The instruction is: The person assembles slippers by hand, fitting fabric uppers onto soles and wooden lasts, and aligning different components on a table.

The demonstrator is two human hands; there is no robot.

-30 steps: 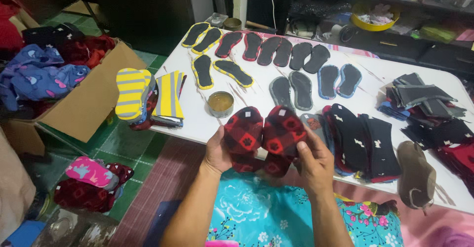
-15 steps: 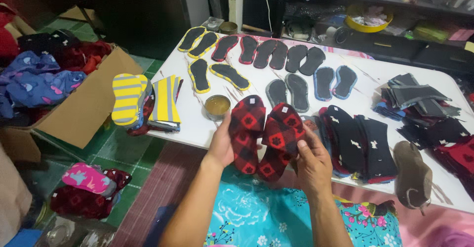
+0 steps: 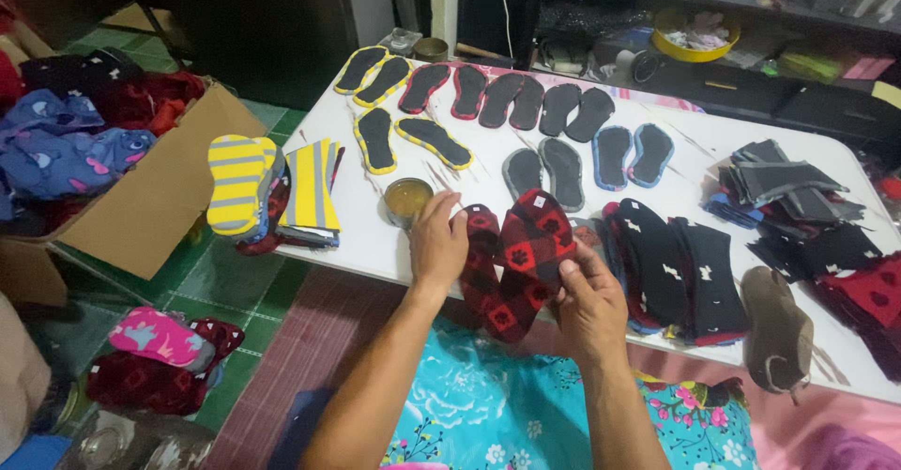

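At the near edge of the white table (image 3: 394,254), the left hand (image 3: 439,245) and right hand (image 3: 587,306) have their fingers clamped on a red-and-black checked slipper piece (image 3: 516,259), seemingly unfinished; many bare soles (image 3: 563,155) and a stack of fabric uppers (image 3: 671,273) lie apart, not yet joined.

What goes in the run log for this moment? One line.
left hand: grips red-black checked soles | right hand: grips same soles | glue tin: beside left hand, on white table

cardboard box (image 3: 150,207) | brown, open, rectangular | floor left of table | holds fabric pieces
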